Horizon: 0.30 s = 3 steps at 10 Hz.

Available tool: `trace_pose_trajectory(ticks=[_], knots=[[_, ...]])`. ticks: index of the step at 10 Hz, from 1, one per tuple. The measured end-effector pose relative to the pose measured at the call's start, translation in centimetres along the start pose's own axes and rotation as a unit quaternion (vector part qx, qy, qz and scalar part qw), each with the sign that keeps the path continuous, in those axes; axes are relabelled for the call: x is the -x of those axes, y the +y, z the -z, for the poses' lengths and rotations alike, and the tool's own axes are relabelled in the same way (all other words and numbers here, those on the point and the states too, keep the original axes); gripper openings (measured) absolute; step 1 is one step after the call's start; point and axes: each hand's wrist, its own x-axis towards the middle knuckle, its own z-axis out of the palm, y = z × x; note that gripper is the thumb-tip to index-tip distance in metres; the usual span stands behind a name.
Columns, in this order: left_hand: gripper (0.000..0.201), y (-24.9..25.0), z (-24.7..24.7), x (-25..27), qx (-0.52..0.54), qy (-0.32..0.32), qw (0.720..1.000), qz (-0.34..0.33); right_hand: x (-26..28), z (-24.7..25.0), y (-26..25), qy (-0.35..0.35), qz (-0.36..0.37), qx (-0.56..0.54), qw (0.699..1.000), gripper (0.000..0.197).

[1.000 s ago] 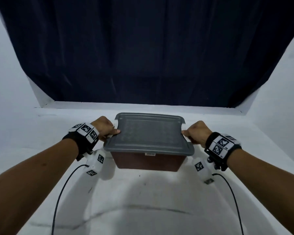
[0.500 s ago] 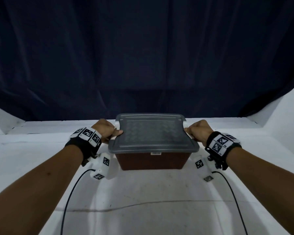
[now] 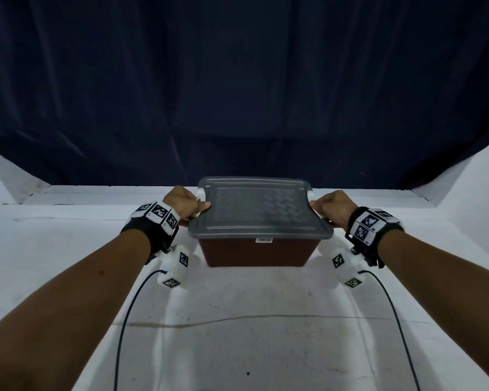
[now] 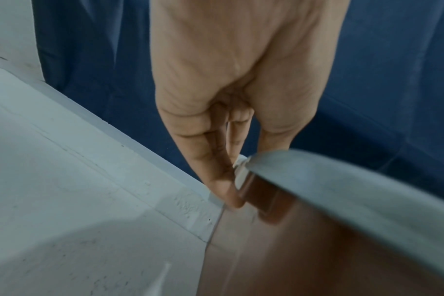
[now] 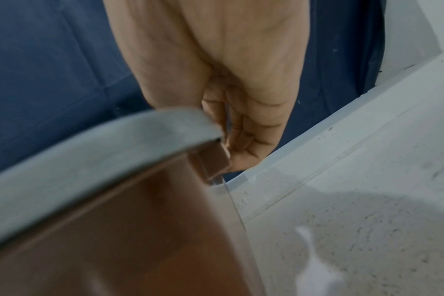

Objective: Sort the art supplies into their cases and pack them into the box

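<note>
While both hands grip it, the box sits toward the far edge of the desk, square to the person and midway between the side edges. The left hand has its fingers curled under the rim at the box's left end, thumb lying on the grey lid; the right hand holds the right end the same way. Over the last second the box has travelled away from the person, toward the dark curtain at the back, and its tilt has levelled out. From the wrist views I cannot tell whether its base is touching the desk or just above it. With the lid on and no loose supplies in sight, packing looks finished; this seems to be the final placing of the closed box.
</note>
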Motion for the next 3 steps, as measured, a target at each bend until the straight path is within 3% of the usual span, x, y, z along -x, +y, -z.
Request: trace_pose_trajectory(ticks=[2, 3], knots=[[0.015, -0.7, -0.3, 3.4, 0.023, 0.004, 1.000, -0.007, 3.3, 0.6, 1.1, -0.026, 0.010, -0.019, 0.999, 0.015], [0.033, -2.0, -0.2, 5.4, 0.072, -0.014, 0.997, 0.002, 5.5, 1.3, 2.7, -0.028, 0.026, -0.017, 0.999, 0.030]])
